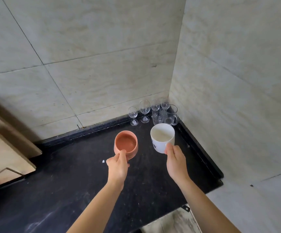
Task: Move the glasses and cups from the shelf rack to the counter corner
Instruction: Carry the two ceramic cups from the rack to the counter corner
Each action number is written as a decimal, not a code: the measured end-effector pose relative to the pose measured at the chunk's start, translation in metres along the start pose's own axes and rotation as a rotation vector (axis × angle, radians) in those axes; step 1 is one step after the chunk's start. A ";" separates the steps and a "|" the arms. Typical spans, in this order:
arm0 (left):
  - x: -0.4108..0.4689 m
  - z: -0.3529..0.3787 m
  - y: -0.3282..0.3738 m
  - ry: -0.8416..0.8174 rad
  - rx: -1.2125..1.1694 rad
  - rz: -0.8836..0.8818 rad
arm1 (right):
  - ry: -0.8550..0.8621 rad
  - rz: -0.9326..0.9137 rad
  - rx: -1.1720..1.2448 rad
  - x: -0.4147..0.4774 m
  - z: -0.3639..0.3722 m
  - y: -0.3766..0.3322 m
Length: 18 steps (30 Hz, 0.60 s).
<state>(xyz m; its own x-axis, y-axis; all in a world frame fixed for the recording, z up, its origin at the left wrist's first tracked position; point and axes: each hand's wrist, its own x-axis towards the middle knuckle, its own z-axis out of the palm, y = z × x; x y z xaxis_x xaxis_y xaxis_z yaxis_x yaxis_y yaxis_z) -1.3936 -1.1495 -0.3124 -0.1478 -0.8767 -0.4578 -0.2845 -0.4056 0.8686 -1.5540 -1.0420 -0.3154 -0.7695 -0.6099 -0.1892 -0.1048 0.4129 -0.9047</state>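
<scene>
My left hand grips a round terracotta-orange cup by its near side, held above the black counter. A white mug with a dark print is in my right hand, which holds it at the near side, tilted a little towards me. In the counter corner stand several clear wine glasses and clear glass mugs with handles, close together against the walls. The white mug hovers just in front of the glass mugs. The shelf rack is out of sight.
Pale tiled walls meet at the corner behind the glassware. A wooden board or cabinet part juts in at the left. The counter ends at the right front edge, with floor below. A small white speck lies on the counter.
</scene>
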 end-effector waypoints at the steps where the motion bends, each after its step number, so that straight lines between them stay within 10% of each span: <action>1: 0.013 0.003 0.000 -0.006 0.002 -0.014 | 0.009 0.007 -0.023 0.008 0.005 0.002; 18: 0.163 0.092 -0.013 -0.020 -0.038 -0.311 | -0.178 0.145 -0.115 0.169 0.074 0.054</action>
<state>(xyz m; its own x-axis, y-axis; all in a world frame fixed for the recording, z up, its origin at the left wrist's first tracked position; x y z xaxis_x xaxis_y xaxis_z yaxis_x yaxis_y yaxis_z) -1.5012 -1.2635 -0.4153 -0.0775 -0.7039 -0.7060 -0.2833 -0.6634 0.6925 -1.6432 -1.1730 -0.4243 -0.6599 -0.6439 -0.3872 -0.0799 0.5725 -0.8160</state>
